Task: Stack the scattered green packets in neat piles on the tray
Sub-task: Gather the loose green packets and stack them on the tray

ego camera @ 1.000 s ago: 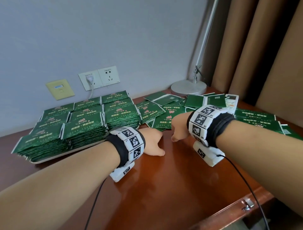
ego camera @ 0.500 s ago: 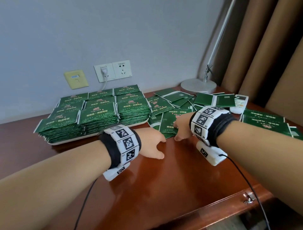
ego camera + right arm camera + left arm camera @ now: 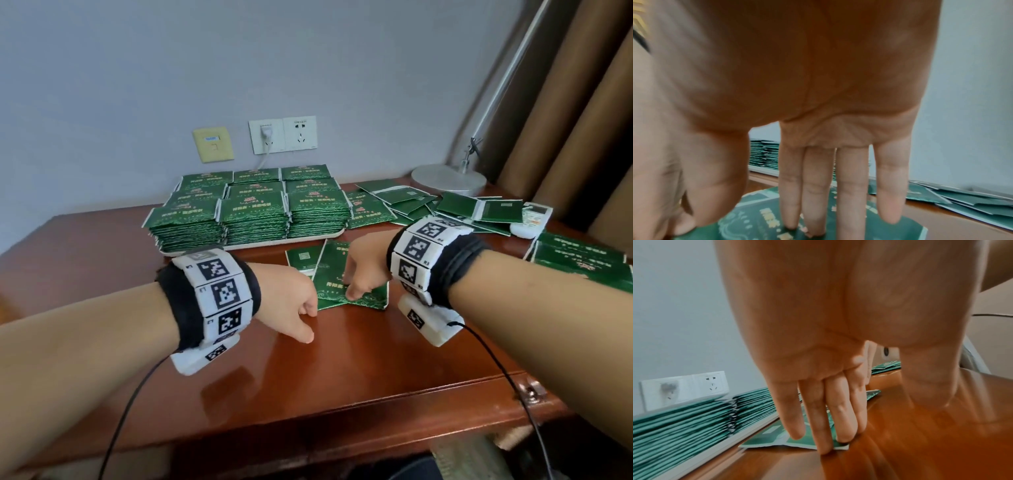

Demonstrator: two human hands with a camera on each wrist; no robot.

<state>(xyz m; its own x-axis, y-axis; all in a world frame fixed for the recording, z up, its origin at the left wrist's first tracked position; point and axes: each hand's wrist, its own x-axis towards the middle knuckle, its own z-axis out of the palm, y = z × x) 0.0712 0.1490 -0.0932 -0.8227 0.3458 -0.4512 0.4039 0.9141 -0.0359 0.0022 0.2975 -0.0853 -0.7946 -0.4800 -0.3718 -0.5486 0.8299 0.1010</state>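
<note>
head view
left hand: low over the wooden desk, knuckles up, fingers bent down toward the near left edge of the loose packets; how they grip cannot be told from here.
right hand: on top of those packets, fingertips pressing down.
loose packets: a few green ones overlapping, flat on the desk just in front of the tray.
tray: holds piles of green packets in rows, near the wall.
more packets: scattered to the right of the tray, by the lamp base; another lot lies beyond the right forearm.
remote: white, at the far right among the scattered packets.
wall: two white sockets, one with a plug in it, and a yellow plate.

left wrist view
left hand: fingers straight and close together, tips down on the near edge of a packet and the desk; thumb apart, nothing clasped.
tray piles: to the left, blurred.

right wrist view
right hand: fingers straight, slightly spread, tips resting on the top packet; thumb tip touches its near edge, not clamped round it.
scattered packets: lying to the right.
</note>
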